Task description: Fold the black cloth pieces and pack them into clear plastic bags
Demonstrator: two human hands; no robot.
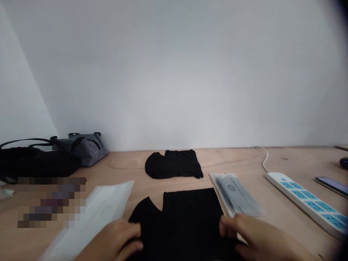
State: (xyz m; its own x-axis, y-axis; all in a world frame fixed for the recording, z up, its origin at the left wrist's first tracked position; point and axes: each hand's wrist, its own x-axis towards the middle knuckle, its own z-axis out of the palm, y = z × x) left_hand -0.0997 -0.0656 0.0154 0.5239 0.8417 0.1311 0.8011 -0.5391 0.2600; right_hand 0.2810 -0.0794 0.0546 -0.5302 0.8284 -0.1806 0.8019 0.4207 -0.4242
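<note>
A room indoors, home or office unclear; a wooden table (285,221) against a pale wall (190,72); on it a power strip (307,203), phone (334,186), striped bag (91,153).

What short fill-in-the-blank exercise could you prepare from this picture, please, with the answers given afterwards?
1. The left hand and the right hand are at opposite sides of the nearer cloth, whose colour is ____.
2. The farther cloth lies between the nearer one and the upright, pale ____ behind the table.
3. The striped bag is on the ____ side of the picture.
4. The power strip has a white body with ____ socket panels.

Missing words: black; wall; left; blue.
</note>
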